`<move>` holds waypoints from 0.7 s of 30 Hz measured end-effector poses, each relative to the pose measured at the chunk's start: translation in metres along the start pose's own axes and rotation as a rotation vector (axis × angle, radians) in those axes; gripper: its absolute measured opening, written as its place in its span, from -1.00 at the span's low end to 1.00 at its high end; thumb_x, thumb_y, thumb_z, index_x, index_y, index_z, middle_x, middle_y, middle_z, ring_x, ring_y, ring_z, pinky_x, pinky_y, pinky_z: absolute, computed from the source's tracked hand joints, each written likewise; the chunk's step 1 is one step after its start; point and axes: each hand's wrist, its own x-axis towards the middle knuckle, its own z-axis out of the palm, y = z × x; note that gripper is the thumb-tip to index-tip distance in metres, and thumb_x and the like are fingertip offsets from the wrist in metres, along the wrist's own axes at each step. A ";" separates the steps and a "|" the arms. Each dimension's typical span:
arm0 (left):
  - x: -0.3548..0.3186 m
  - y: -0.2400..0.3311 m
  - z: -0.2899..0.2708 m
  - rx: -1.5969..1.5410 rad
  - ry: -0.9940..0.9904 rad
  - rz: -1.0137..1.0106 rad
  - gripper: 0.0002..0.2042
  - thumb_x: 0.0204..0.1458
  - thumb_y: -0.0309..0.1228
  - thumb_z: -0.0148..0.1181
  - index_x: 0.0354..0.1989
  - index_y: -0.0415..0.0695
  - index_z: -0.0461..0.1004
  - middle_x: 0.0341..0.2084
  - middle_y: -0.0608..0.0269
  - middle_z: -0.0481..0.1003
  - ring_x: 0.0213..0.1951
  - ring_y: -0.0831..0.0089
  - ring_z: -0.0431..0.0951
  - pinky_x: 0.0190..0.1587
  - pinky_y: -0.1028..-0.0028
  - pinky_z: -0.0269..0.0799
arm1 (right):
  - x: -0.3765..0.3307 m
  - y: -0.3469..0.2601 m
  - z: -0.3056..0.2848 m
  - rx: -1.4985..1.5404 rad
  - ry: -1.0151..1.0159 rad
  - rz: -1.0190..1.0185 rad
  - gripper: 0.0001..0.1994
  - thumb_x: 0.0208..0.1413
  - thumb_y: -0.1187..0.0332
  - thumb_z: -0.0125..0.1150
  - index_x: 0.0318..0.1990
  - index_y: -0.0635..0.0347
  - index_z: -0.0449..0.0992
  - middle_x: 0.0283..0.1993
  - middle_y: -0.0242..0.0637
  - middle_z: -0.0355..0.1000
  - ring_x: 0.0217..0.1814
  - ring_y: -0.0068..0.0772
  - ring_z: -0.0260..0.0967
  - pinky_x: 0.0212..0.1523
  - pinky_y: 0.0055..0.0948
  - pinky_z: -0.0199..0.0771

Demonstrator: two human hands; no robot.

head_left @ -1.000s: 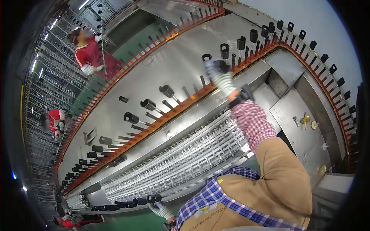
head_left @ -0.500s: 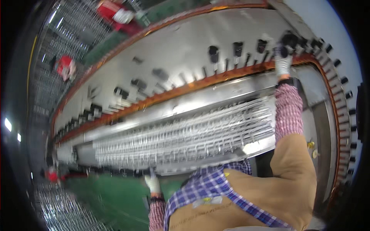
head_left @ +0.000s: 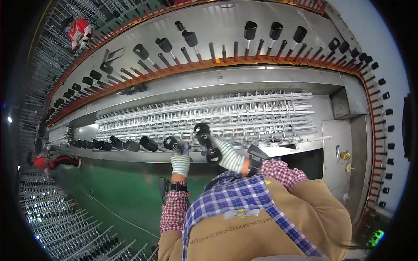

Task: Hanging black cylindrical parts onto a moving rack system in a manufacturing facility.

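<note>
My left hand (head_left: 180,161), in a striped glove with grey fingertips, is closed at a black cylindrical cup (head_left: 170,142) at the near edge of the metal rack (head_left: 209,114). My right hand (head_left: 230,156), gloved the same way, grips black cups: one cup (head_left: 201,130) sits above its fingers and another cup (head_left: 213,155) beside them. Its fingertips are partly hidden behind the cups. Left of my left hand, several more black cups (head_left: 149,143) lie in a row along the rack's front side.
Beyond the rack, a curved orange-brown conveyor track (head_left: 196,66) carries upright pins, some topped with black cups (head_left: 250,30). A steel box (head_left: 348,102) stands at the right end. People in red (head_left: 79,32) work at the far left. Green floor (head_left: 117,187) lies below the trough.
My right hand has come back from the conveyor at the far right to the rack's front, now with black cups in it. My left hand has risen to the row of cups.
</note>
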 end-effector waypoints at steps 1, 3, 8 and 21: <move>0.005 -0.013 0.004 -0.012 -0.008 0.007 -0.49 -0.02 0.00 -0.06 -0.23 -0.31 0.37 -0.44 0.01 0.45 -0.52 0.36 0.47 -0.44 0.39 0.35 | 0.012 0.013 0.005 -0.706 0.041 -0.271 -0.75 0.03 0.50 -0.12 -0.09 0.25 0.29 -0.30 -0.02 0.40 -0.32 -0.16 0.38 -0.40 -0.33 0.40; 0.011 -0.026 0.009 -0.014 0.105 0.034 -0.40 -0.02 0.10 -0.19 -0.24 -0.32 0.36 -0.44 -0.09 0.44 -0.53 0.23 0.48 -0.43 0.35 0.35 | 0.000 0.024 0.001 -1.209 0.110 -0.389 -0.67 -0.02 0.55 -0.13 -0.03 0.27 0.23 -0.30 0.08 0.37 -0.32 -0.01 0.37 -0.42 -0.28 0.37; 0.027 -0.028 -0.005 0.023 -0.088 -0.140 -0.38 -0.06 0.15 -0.20 -0.29 -0.29 0.37 -0.65 -0.04 0.43 -0.57 0.16 0.49 -0.45 0.29 0.37 | -0.015 0.016 0.017 -0.989 0.131 -0.272 -0.57 -0.05 0.58 -0.03 0.06 0.22 0.20 -0.16 -0.18 0.36 -0.19 -0.39 0.35 -0.27 -0.51 0.39; 0.047 -0.062 0.011 -0.100 0.278 0.468 -0.51 -0.03 -0.05 -0.05 -0.25 -0.36 0.29 -0.64 0.06 0.40 -0.81 0.33 0.36 -0.82 0.43 0.21 | -0.020 -0.005 -0.026 -1.077 0.306 -0.002 -0.68 0.07 0.23 -0.09 -0.14 0.31 0.26 -0.58 -0.22 0.41 -0.62 -0.37 0.37 -0.59 -0.40 0.37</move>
